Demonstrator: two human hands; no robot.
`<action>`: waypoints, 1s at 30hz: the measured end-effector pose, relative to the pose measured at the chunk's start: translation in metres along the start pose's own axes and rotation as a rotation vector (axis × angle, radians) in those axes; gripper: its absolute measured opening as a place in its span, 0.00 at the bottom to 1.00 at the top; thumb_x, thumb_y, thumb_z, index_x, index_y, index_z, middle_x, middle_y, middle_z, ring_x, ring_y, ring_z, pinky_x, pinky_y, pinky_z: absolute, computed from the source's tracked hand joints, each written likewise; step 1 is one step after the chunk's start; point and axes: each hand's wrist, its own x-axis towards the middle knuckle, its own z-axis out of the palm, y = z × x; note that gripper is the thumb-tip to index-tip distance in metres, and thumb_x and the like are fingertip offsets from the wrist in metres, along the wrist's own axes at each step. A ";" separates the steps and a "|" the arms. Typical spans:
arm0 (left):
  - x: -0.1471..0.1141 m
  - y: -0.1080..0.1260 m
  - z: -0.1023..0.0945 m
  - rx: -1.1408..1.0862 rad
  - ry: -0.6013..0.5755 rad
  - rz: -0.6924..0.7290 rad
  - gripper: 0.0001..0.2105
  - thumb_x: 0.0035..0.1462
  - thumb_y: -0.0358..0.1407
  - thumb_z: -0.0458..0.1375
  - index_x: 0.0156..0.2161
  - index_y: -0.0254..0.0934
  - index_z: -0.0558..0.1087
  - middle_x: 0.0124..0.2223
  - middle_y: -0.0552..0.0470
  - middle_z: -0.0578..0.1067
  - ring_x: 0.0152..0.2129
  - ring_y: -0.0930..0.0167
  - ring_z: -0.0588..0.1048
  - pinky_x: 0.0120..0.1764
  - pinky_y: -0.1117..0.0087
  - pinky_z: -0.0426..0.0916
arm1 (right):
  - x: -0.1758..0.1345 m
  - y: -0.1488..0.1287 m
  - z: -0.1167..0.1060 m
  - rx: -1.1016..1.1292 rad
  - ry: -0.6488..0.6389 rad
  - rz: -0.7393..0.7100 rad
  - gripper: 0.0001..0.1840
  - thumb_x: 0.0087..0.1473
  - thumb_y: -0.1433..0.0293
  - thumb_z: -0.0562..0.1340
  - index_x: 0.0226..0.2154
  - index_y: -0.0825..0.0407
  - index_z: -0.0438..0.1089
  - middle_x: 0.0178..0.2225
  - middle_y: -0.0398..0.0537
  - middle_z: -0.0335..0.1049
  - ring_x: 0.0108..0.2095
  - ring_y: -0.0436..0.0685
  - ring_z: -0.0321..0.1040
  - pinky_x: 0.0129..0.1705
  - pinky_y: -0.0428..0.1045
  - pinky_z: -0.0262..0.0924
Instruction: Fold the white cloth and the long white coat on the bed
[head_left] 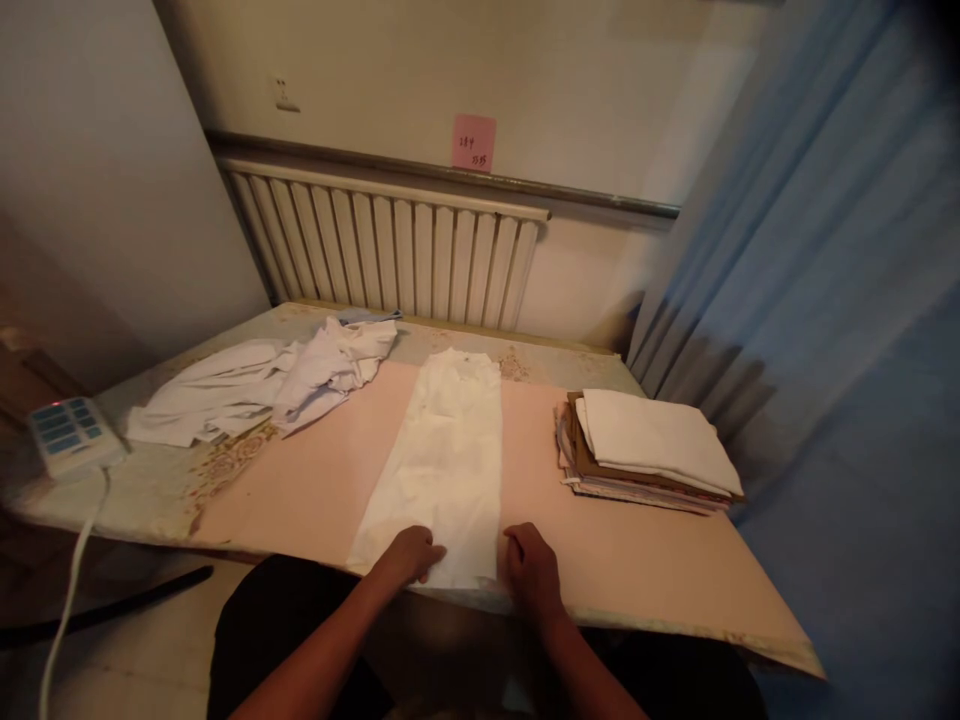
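A white garment lies flat in a long, narrow fold across the middle of the table, its collar end toward the wall. My left hand rests over its near left part with fingers curled in. Whatever lies under those fingers is hidden. Just beyond the garment's near right edge, my right hand is closed, its fingers curled toward the palm. Whether it pinches any cloth cannot be made out.
Loose, crumpled white clothes lie at the back left. On the right stands a stack of folded clothes. A white power strip with a cord sits at the left corner. A radiator runs behind the table; a blue curtain hangs at right.
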 end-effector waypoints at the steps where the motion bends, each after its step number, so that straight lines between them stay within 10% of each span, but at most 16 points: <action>1: 0.000 0.000 0.002 -0.017 0.000 -0.005 0.08 0.48 0.34 0.56 0.21 0.38 0.63 0.12 0.59 0.62 0.13 0.74 0.63 0.21 0.74 0.54 | 0.000 0.000 0.000 0.009 -0.001 0.007 0.12 0.55 0.74 0.51 0.33 0.51 0.70 0.32 0.46 0.70 0.34 0.53 0.66 0.38 0.46 0.59; 13: -0.017 0.001 0.005 -0.475 -0.117 -0.068 0.11 0.53 0.36 0.52 0.21 0.38 0.59 0.14 0.60 0.62 0.09 0.79 0.54 0.15 0.75 0.46 | -0.013 -0.005 -0.002 0.206 -0.022 0.186 0.12 0.54 0.67 0.56 0.40 0.52 0.70 0.30 0.45 0.70 0.26 0.51 0.64 0.30 0.46 0.61; 20: -0.021 0.009 0.002 -0.721 -0.168 -0.097 0.14 0.52 0.42 0.54 0.21 0.37 0.60 0.14 0.61 0.61 0.09 0.81 0.53 0.15 0.78 0.45 | -0.030 -0.032 -0.002 -0.026 -0.047 -0.057 0.34 0.48 0.63 0.66 0.56 0.49 0.58 0.43 0.52 0.66 0.44 0.62 0.63 0.47 0.57 0.62; 30: -0.025 0.023 -0.009 -0.874 -0.191 -0.164 0.12 0.48 0.41 0.56 0.23 0.36 0.61 0.16 0.62 0.61 0.09 0.83 0.53 0.16 0.79 0.44 | -0.030 -0.050 0.022 -0.252 0.015 -0.129 0.34 0.50 0.65 0.64 0.59 0.50 0.55 0.47 0.57 0.63 0.46 0.66 0.60 0.45 0.62 0.61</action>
